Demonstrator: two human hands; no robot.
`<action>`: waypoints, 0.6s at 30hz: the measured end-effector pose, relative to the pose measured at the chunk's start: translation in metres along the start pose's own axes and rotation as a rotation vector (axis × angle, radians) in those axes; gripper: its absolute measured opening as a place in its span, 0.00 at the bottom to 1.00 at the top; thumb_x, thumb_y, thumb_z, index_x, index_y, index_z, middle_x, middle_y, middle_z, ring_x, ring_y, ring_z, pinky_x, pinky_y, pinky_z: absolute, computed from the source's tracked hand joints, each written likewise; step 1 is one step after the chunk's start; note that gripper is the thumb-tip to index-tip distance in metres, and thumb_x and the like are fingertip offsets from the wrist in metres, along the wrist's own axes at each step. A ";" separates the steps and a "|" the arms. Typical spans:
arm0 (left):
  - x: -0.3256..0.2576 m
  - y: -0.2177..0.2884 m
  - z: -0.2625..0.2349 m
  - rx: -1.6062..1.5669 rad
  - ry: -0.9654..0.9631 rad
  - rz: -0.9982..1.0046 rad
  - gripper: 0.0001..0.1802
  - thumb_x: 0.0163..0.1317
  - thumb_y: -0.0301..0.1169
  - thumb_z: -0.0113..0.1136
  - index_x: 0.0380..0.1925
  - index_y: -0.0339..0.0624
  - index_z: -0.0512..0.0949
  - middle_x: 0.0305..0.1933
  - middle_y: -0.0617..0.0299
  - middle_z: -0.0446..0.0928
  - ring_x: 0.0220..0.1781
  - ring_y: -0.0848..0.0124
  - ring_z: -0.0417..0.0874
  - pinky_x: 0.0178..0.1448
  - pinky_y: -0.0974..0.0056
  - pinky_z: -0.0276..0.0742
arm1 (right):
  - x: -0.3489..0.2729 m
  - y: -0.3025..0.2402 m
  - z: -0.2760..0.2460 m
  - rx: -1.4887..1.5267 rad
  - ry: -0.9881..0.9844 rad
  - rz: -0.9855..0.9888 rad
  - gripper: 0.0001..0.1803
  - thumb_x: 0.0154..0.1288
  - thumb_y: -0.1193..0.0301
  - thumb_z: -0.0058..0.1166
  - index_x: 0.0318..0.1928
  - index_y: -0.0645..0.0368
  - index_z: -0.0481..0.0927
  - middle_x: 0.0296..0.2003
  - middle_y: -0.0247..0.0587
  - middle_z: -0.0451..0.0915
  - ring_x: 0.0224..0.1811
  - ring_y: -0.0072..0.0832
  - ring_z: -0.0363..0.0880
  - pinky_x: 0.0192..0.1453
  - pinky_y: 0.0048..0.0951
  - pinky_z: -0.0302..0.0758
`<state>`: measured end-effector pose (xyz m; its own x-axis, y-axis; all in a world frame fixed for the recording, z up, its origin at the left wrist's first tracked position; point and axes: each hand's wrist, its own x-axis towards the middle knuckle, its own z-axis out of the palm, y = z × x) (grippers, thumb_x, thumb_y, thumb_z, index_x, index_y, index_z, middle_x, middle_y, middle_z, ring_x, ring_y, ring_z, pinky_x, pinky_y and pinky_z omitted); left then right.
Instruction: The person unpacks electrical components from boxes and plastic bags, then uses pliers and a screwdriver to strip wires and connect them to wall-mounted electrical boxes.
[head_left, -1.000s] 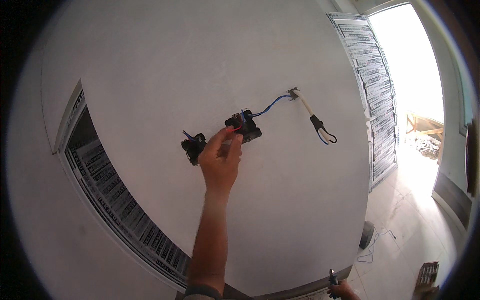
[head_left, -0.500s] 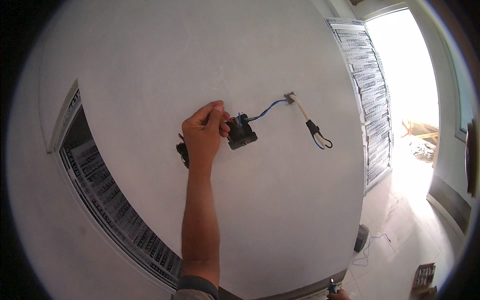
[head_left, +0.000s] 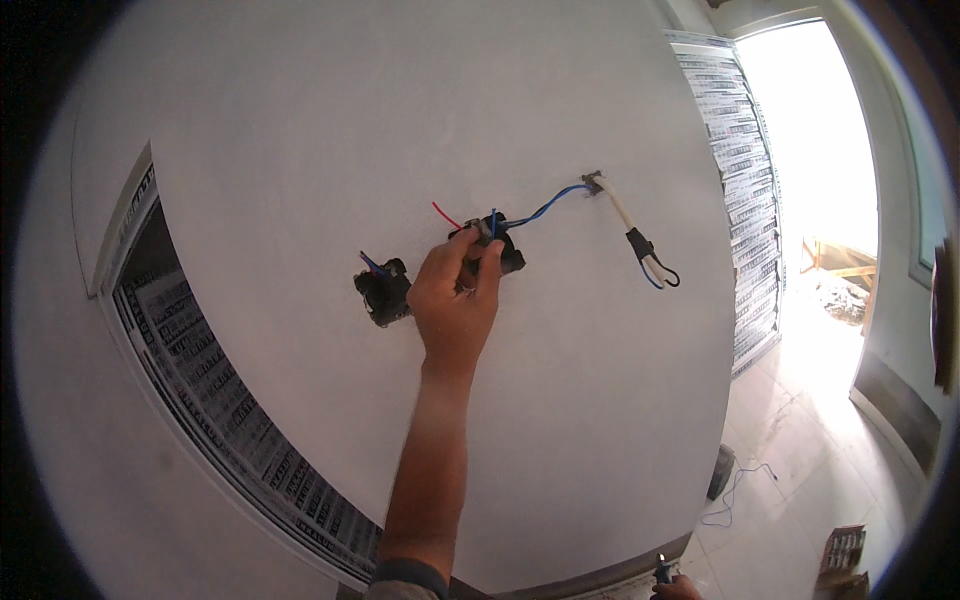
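Observation:
My left hand point(head_left: 457, 290) reaches up to a black wall box point(head_left: 512, 260) set in the grey wall. Its thumb and forefinger close at the base of a short blue wire point(head_left: 494, 222) there. A red wire point(head_left: 445, 215) sticks out loose to the upper left of the fingers. My hand partly hides the box's inside. To the left is a second black wall box point(head_left: 384, 293), with red and blue wire ends poking out. At the bottom edge my right hand point(head_left: 680, 588), mostly cut off, grips what look like pliers point(head_left: 663, 570).
Twisted blue and black wires point(head_left: 548, 206) run to a hole in the wall, where a white cable point(head_left: 617, 207) hangs with black tape. Film-covered frames point(head_left: 230, 385) line the left opening. A bright doorway point(head_left: 800, 130) stands right. A dark box point(head_left: 720, 472) and blue cord point(head_left: 735, 495) are on the floor.
My left hand has let go of the red wire and moved right and slightly down, to the blue wire. The left box now shows more fully. My right hand stays low with the pliers.

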<state>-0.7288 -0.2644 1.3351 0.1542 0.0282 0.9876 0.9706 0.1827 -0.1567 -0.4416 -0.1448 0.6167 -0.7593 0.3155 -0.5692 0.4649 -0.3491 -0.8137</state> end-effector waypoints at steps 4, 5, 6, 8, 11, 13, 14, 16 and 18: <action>-0.002 -0.017 0.002 0.065 -0.019 0.119 0.08 0.60 0.24 0.72 0.38 0.39 0.83 0.35 0.58 0.84 0.34 0.65 0.84 0.36 0.62 0.79 | -0.009 -0.014 -0.006 0.305 -0.184 0.164 0.18 0.75 0.51 0.43 0.40 0.52 0.76 0.30 0.44 0.78 0.27 0.40 0.76 0.25 0.45 0.73; -0.005 -0.019 0.001 0.093 -0.061 0.178 0.08 0.60 0.25 0.73 0.38 0.39 0.83 0.37 0.57 0.85 0.37 0.65 0.85 0.40 0.61 0.79 | -0.005 -0.008 -0.009 0.343 -0.220 0.166 0.19 0.75 0.51 0.44 0.40 0.52 0.76 0.30 0.43 0.78 0.26 0.40 0.76 0.26 0.45 0.73; -0.009 -0.021 -0.003 0.123 -0.099 0.237 0.08 0.60 0.26 0.73 0.38 0.40 0.84 0.38 0.57 0.86 0.40 0.64 0.86 0.44 0.59 0.80 | -0.002 -0.003 -0.011 0.378 -0.256 0.166 0.19 0.74 0.50 0.45 0.40 0.51 0.76 0.29 0.43 0.78 0.26 0.40 0.76 0.26 0.45 0.73; -0.019 -0.028 -0.013 0.201 -0.144 0.328 0.08 0.59 0.25 0.73 0.37 0.41 0.84 0.38 0.58 0.84 0.41 0.64 0.83 0.45 0.58 0.76 | -0.001 0.000 -0.012 0.370 -0.255 0.150 0.18 0.73 0.50 0.46 0.39 0.51 0.77 0.29 0.43 0.79 0.25 0.40 0.76 0.26 0.45 0.73; -0.018 -0.036 -0.025 0.235 -0.170 0.388 0.08 0.58 0.23 0.73 0.37 0.42 0.84 0.39 0.60 0.83 0.41 0.65 0.80 0.46 0.58 0.71 | -0.016 -0.005 -0.006 0.236 -0.140 0.102 0.18 0.72 0.51 0.50 0.39 0.51 0.78 0.30 0.43 0.80 0.25 0.39 0.78 0.25 0.45 0.74; -0.014 -0.035 -0.026 0.197 -0.156 0.377 0.10 0.57 0.22 0.72 0.39 0.43 0.85 0.39 0.63 0.82 0.40 0.65 0.80 0.46 0.58 0.69 | -0.028 -0.007 -0.001 0.146 -0.064 0.071 0.17 0.71 0.51 0.52 0.39 0.51 0.79 0.30 0.42 0.81 0.25 0.38 0.79 0.25 0.45 0.74; -0.012 -0.032 -0.025 0.164 -0.142 0.357 0.11 0.57 0.22 0.71 0.40 0.44 0.85 0.39 0.64 0.82 0.40 0.65 0.80 0.45 0.57 0.68 | -0.035 -0.014 0.001 0.106 -0.060 0.106 0.16 0.70 0.52 0.53 0.39 0.52 0.79 0.30 0.42 0.82 0.25 0.37 0.79 0.25 0.45 0.74; -0.012 -0.025 -0.022 0.131 -0.136 0.331 0.12 0.57 0.23 0.71 0.42 0.45 0.85 0.39 0.66 0.82 0.40 0.65 0.80 0.45 0.57 0.68 | -0.064 -0.054 0.008 0.031 -0.043 0.177 0.15 0.70 0.54 0.55 0.39 0.52 0.79 0.30 0.42 0.83 0.24 0.35 0.79 0.24 0.45 0.74; -0.009 -0.017 -0.021 0.147 -0.162 0.327 0.12 0.58 0.23 0.71 0.43 0.45 0.86 0.40 0.65 0.82 0.41 0.65 0.80 0.46 0.57 0.68 | -0.059 -0.047 0.010 -0.028 0.009 0.170 0.14 0.69 0.55 0.56 0.40 0.52 0.80 0.30 0.41 0.83 0.24 0.34 0.79 0.24 0.44 0.73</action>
<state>-0.7428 -0.2880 1.3292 0.4083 0.2607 0.8748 0.8365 0.2768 -0.4729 -0.4233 -0.1553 0.6896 -0.6645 0.2623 -0.6997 0.5988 -0.3733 -0.7086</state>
